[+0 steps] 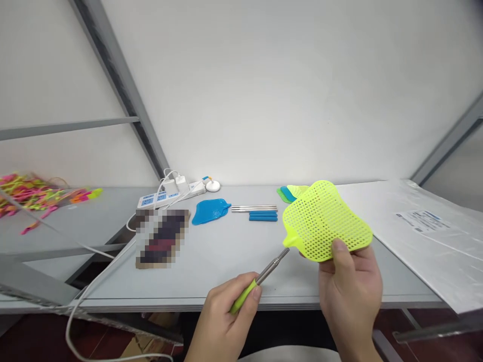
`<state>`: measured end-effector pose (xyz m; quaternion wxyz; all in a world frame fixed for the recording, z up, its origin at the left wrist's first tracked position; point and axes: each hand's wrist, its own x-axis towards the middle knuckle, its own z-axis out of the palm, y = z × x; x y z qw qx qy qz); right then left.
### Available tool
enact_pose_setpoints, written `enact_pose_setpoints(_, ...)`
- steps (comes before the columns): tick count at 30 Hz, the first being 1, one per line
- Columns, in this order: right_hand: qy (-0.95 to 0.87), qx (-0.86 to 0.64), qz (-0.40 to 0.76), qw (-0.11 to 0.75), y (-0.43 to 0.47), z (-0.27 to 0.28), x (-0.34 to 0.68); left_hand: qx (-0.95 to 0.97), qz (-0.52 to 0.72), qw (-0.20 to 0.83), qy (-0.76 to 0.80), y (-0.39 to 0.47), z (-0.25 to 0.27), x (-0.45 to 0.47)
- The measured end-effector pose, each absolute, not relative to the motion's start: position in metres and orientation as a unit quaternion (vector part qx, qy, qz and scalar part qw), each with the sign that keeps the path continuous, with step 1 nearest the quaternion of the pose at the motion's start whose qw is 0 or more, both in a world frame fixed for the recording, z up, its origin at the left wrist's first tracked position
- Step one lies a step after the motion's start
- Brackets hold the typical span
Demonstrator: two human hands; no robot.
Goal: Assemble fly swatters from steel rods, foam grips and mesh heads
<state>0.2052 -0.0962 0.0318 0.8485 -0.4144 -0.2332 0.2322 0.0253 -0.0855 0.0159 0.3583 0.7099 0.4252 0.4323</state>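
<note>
My left hand [230, 306] is closed around the green grip of a metal telescopic rod [268, 268], which points up and to the right. In my right hand [350, 286] is a yellow-green fly swatter head [326, 218], pinched with the thumb on its perforated face. The rod's tip meets or almost meets the swatter head's narrow neck; I cannot tell whether it is inserted. Beyond them on the table lie a blue swatter head [211, 210], several metal rods with blue grips [263, 215], and a small stack of green, blue and yellow swatter heads [289, 194].
A white power strip [171, 195] with plugged-in chargers and cables sits at the back left, near a round white device [213, 186]. A pixelated item [162, 239] lies in front of it. Colourful pieces [33, 196] are heaped far left. A white wrapped package [422, 226] covers the right side.
</note>
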Motion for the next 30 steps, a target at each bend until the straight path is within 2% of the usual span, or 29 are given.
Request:
enact_pose_setpoints(4, -0.244, -0.442, 0.233, 0.831, -0.103, 0.023, 0.209, 0.749, 0.397, 0.34, 0.407, -0.083, 0.014, 0.024)
enact_pose_setpoints(14, -0.228, -0.425, 0.207, 0.851, -0.105, 0.021, 0.224, 0.791, 0.379, 0.287, 0.384, -0.081, 0.004, 0.016)
enact_pose_setpoints(27, -0.253, -0.437, 0.205, 0.838, -0.11, 0.023, 0.225, 0.81, 0.344, 0.313, 0.358, -0.083, 0.007, 0.012)
enact_pose_setpoints(30, -0.255, -0.45, 0.233, 0.824, -0.113, 0.022, 0.229, 0.808, 0.345, 0.315, 0.359, -0.083, 0.007, 0.01)
